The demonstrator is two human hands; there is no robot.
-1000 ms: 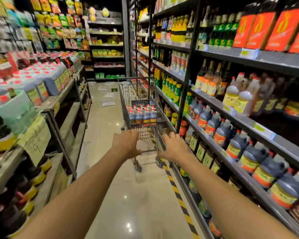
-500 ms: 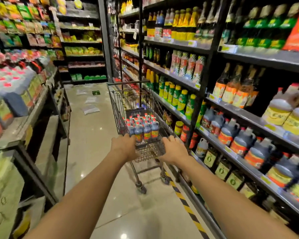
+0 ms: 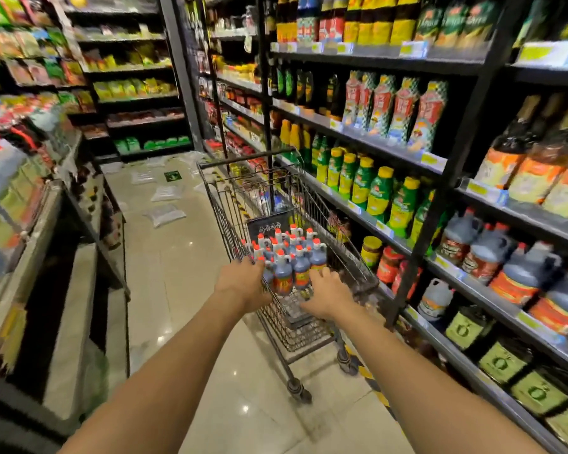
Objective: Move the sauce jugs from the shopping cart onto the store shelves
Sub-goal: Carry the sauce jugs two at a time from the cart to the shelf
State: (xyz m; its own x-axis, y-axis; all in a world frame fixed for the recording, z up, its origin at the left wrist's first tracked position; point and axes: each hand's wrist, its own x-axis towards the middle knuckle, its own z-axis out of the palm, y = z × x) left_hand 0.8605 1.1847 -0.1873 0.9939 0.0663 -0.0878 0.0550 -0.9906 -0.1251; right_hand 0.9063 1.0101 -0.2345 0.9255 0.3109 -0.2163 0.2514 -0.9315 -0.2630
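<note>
Store aisle; sauce jugs (image 3: 283, 276) mid-frame in shopping cart (image 3: 224, 208), probably heavy, take by handles; right hand (image 3: 327, 294) spread, left hand (image 3: 241, 285) unclear.

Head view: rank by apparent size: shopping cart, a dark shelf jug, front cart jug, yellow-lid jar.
1. shopping cart
2. shelf jug, nearer the camera
3. cart jug and jar look alike, unranked

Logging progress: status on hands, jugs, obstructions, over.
Left hand, right hand on shopping cart near rim, grip unclear. Sauce jugs upright in cart, none lifted. Nothing seen blocking shelves.
</note>
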